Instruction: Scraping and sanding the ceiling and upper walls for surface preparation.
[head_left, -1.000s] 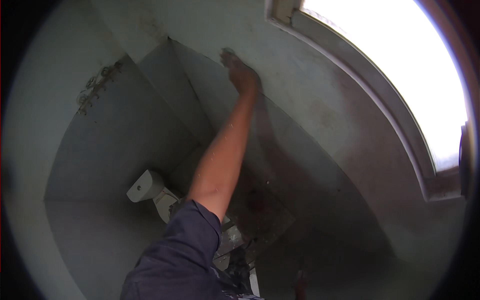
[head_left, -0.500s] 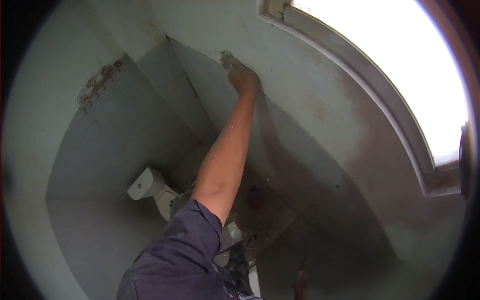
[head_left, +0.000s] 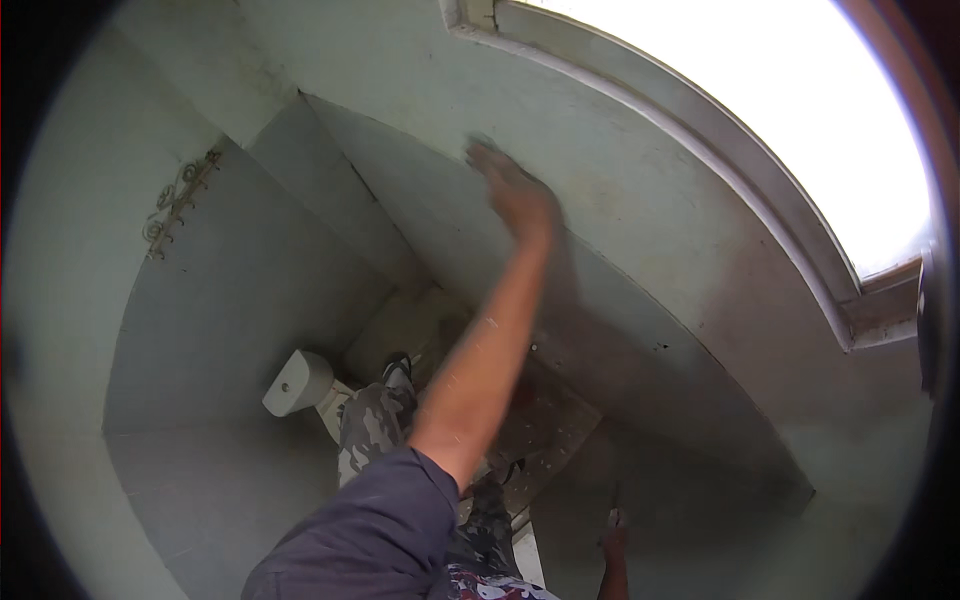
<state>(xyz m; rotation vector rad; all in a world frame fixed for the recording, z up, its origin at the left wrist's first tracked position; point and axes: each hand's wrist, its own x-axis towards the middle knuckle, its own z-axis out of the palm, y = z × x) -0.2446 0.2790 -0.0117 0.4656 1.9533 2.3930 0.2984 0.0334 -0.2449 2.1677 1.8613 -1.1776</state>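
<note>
My left arm reaches up from a dark short sleeve to the pale green wall (head_left: 620, 180) below the window. My left hand (head_left: 515, 195) is at the wall, by the line where the pale upper part meets the greyer lower part. Motion blurs its fingertips, so whether they hold anything is unclear. Low on the right is my right hand (head_left: 613, 543), closed round a thin tool (head_left: 616, 510) that points upward. The tool is dark and narrow at its tip and paler near the fingers. Its exact kind is too small to make out.
A bright window with a grey frame (head_left: 690, 115) fills the upper right. On the left wall hangs a scrolled hook rack (head_left: 180, 205). Below stands a toilet with a white cistern (head_left: 300, 384), beside my camouflage-trousered legs (head_left: 368, 425). Pale specks dot the brownish floor (head_left: 545, 440).
My left hand has shifted right and slightly down along the wall. The view has tilted, bringing my legs, a shoe and more of my right forearm into sight.
</note>
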